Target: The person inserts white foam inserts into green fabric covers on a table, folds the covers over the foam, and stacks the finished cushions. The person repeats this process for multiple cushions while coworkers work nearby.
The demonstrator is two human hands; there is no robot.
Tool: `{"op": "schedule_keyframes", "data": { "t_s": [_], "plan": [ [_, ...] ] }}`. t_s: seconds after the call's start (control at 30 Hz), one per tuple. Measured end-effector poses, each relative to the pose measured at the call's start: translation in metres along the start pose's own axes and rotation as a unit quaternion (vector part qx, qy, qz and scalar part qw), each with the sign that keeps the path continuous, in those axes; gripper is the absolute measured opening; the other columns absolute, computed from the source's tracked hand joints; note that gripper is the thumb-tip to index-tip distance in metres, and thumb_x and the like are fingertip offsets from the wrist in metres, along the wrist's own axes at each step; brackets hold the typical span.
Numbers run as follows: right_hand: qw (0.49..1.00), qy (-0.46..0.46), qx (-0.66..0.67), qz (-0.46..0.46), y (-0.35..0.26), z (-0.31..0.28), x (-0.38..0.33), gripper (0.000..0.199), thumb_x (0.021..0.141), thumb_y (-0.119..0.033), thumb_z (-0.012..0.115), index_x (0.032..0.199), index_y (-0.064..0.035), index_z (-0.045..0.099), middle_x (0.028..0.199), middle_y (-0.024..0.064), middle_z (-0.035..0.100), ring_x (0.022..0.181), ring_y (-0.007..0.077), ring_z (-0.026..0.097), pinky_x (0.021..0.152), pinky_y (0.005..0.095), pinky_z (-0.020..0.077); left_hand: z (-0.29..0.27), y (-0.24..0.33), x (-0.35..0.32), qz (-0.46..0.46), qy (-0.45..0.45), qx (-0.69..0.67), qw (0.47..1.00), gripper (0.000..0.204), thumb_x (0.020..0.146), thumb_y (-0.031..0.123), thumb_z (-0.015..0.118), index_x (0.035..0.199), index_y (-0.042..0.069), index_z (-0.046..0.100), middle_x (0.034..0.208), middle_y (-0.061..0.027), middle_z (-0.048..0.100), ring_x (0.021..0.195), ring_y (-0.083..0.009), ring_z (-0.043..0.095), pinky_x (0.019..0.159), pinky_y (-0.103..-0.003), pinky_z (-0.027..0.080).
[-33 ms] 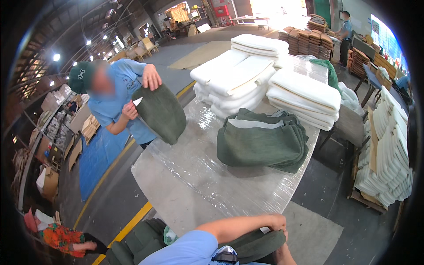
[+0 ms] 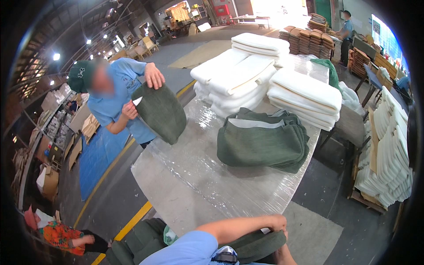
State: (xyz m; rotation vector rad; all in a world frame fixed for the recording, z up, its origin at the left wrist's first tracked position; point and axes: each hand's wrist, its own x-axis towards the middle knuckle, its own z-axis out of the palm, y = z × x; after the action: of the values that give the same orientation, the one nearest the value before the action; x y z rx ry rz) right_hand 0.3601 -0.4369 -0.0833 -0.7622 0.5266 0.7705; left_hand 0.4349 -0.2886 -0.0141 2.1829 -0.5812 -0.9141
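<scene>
While the left hand [image 2: 277,222] has fingers curled closely on the green cover [image 2: 261,248], the right hand [image 2: 286,234] is beside it, its fingers too hidden to tell.

The change is slight. In the lower left, the person in the orange patterned top [image 2: 59,238] has raised a forearm [image 2: 83,240], so that its hand now sits a little higher in the view, and the dark-clad leg [image 2: 98,242] beside it shows higher too. Across the tabletop [image 2: 176,190], the upper of the co-worker's two hands [image 2: 154,76] has shifted slightly up and to the picture's right along the top of the dark green cushion [image 2: 163,112].
</scene>
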Motion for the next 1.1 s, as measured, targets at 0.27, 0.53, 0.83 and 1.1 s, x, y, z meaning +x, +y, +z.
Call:
{"op": "schedule_keyframes", "data": {
  "t_s": [0.27, 0.53, 0.83, 1.1],
  "plan": [
    [0.999, 0.02, -0.019, 0.016, -0.007, 0.011, 0.014, 0.046, 0.109, -0.048, 0.052, 0.127, -0.0083, 0.065, 0.11, 0.0097, 0.069, 0.098, 0.0243, 0.068, 0.086, 0.0457, 0.0564, 0.003, -0.01, 0.006, -0.002, 0.026, 0.025, 0.999, 0.031, 0.086, 0.03, 0.075, 0.093, 0.0, 0.081, 0.095, -0.0265, 0.075, 0.095, -0.0444, 0.073, 0.084, -0.051, 0.056],
    [0.997, 0.013, -0.062, 0.043, -0.005, 0.017, 0.019, 0.044, 0.109, -0.047, 0.053, 0.127, -0.0086, 0.064, 0.107, 0.0089, 0.069, 0.094, 0.0234, 0.066, 0.083, 0.0452, 0.0557, -0.008, -0.012, -0.01, -0.081, 0.037, -0.046, 0.995, 0.039, 0.09, 0.035, 0.073, 0.096, -0.003, 0.08, 0.101, -0.0286, 0.075, 0.099, -0.0463, 0.072, 0.086, -0.053, 0.055],
    [0.986, -0.01, -0.144, 0.088, -0.004, 0.026, 0.014, 0.041, 0.109, -0.045, 0.054, 0.126, -0.0089, 0.064, 0.103, 0.008, 0.068, 0.09, 0.0223, 0.065, 0.08, 0.0447, 0.055, 0.014, -0.048, -0.168, -0.111, 0.047, -0.237, 0.964, 0.078, 0.097, 0.069, 0.06, 0.117, -0.006, 0.075, 0.125, -0.0244, 0.073, 0.11, -0.0383, 0.071, 0.101, -0.048, 0.052],
    [0.979, -0.026, -0.184, 0.08, -0.016, 0.043, 0.011, 0.039, 0.109, -0.043, 0.055, 0.126, -0.0093, 0.064, 0.1, 0.0071, 0.067, 0.086, 0.0214, 0.064, 0.077, 0.0443, 0.0543, 0.052, -0.065, -0.237, -0.188, 0.002, -0.542, 0.819, 0.061, 0.093, 0.05, 0.079, 0.128, 0.0, 0.071, 0.121, -0.017, 0.075, 0.101, -0.0303, 0.075, 0.088, -0.05, 0.063]
  ]
}}
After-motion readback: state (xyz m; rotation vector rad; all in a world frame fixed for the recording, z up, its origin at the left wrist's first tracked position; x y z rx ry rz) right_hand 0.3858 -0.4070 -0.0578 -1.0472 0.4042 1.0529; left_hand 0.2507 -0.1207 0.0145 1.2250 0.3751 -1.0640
